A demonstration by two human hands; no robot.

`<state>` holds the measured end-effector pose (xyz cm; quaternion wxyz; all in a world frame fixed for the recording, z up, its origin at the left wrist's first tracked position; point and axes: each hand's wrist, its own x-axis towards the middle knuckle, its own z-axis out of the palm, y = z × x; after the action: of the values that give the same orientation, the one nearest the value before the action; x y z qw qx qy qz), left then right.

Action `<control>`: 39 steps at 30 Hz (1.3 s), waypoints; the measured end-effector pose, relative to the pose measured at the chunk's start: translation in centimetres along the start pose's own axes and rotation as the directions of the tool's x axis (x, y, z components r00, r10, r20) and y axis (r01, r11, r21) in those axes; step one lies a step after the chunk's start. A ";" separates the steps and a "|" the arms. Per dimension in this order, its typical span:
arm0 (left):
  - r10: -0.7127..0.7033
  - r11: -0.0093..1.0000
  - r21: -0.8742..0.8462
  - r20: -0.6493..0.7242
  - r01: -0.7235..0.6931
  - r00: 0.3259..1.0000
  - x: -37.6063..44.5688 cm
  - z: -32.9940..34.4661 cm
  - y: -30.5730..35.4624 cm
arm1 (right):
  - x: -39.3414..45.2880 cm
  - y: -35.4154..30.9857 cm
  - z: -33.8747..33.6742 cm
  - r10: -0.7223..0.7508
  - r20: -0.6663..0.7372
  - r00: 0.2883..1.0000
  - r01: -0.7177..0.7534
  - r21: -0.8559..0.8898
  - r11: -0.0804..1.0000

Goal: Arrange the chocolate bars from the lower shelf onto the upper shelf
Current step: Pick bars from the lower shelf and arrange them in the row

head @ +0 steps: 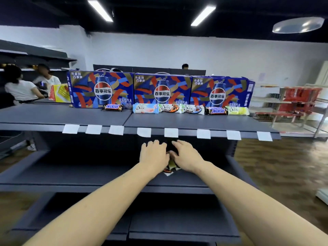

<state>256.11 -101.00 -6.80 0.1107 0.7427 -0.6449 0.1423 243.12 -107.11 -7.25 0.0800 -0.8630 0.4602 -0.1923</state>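
Chocolate bars: glossy wrappers, brown Snickers, pale Dove in blue-pink, orange, white, lime. Six on upper shelf (195, 121): lone Snickers (113, 107) at left, row of five (190, 110) against three Pepsi cartons (162, 90). Small pile (171, 166) on lower shelf (88, 172), mostly hidden, count unclear. Left hand (153, 154) and right hand (186, 155) palm-down, fingers loosely spread over pile; grip cannot be told.

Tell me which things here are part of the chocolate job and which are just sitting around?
Part of the job:
- left hand and right hand
- chocolate bars on the lower shelf
- bars lined up on the upper shelf
- lone Snickers bar

Just sitting around:
- Pepsi boxes
- yellow box
- blank price tags
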 end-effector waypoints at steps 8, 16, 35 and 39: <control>0.004 0.999 -0.037 0.233 0.004 0.973 -4.8 7.1 3.1 | -5.7 5.3 5.9 0.108 0.158 0.981 -0.114 0.028 0.993; -0.023 0.996 -0.075 0.330 0.050 0.944 -3.5 13.4 2.3 | -4.0 8.4 10.6 0.153 0.266 0.952 -0.166 0.028 0.986; -0.054 0.968 -0.196 0.454 0.158 0.890 6.7 26.9 -1.0 | 5.7 14.4 20.0 0.208 0.363 0.908 -0.217 -0.016 0.976; -0.070 0.961 -0.221 0.384 0.165 0.920 8.7 28.9 -0.6 | 8.1 15.6 20.9 0.191 0.338 0.922 -0.202 -0.002 0.979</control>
<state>259.75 -119.03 -30.75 0.0869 0.7740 -0.6206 -0.0904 243.78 -123.40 -29.16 0.1904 -0.8311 0.5209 -0.0408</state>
